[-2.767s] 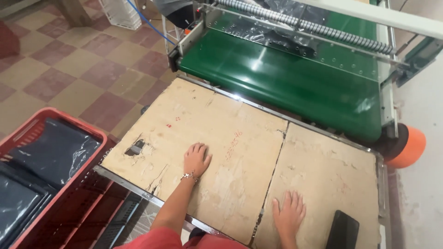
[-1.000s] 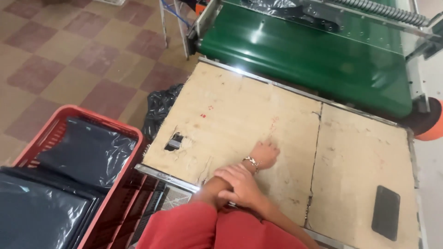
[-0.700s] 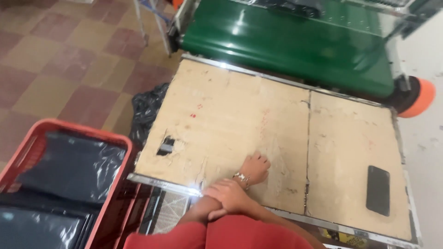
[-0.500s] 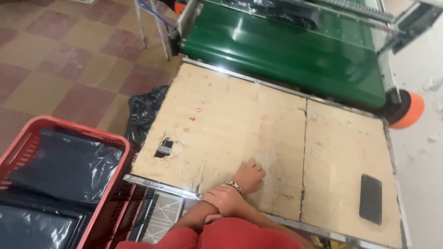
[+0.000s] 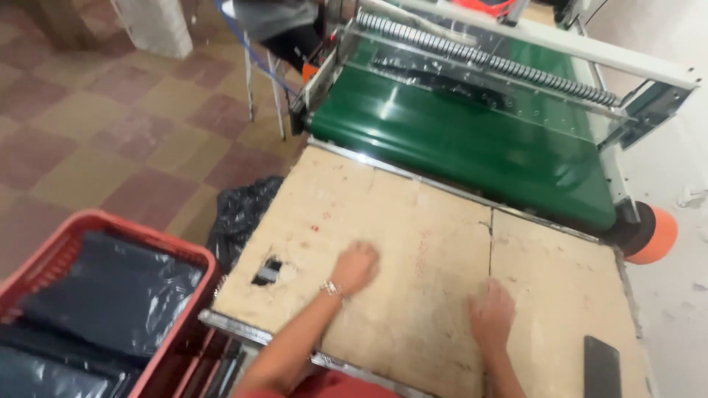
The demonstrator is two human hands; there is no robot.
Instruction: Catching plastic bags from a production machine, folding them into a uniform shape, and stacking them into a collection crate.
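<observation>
Both hands on the bare table, nothing held.

Left hand [image 5: 355,265] rests loosely curled near the middle of the table [image 5: 413,221], just right of the hole [image 5: 269,271]; grip empty. Right hand [image 5: 490,318] lies flat and open right of the board seam, phone [image 5: 602,366] near it at the table's front right corner. Bags [image 5: 110,295] sit unhandled in the red crate [image 5: 188,254] left of the table. Judged: no piece laid out, green belt [image 5: 472,144] beyond the table carries nothing clear.

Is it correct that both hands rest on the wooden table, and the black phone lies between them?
Not quite. The head view shows the phone near the table's right front corner, to the right of the right hand, not between it and the left hand.
</observation>
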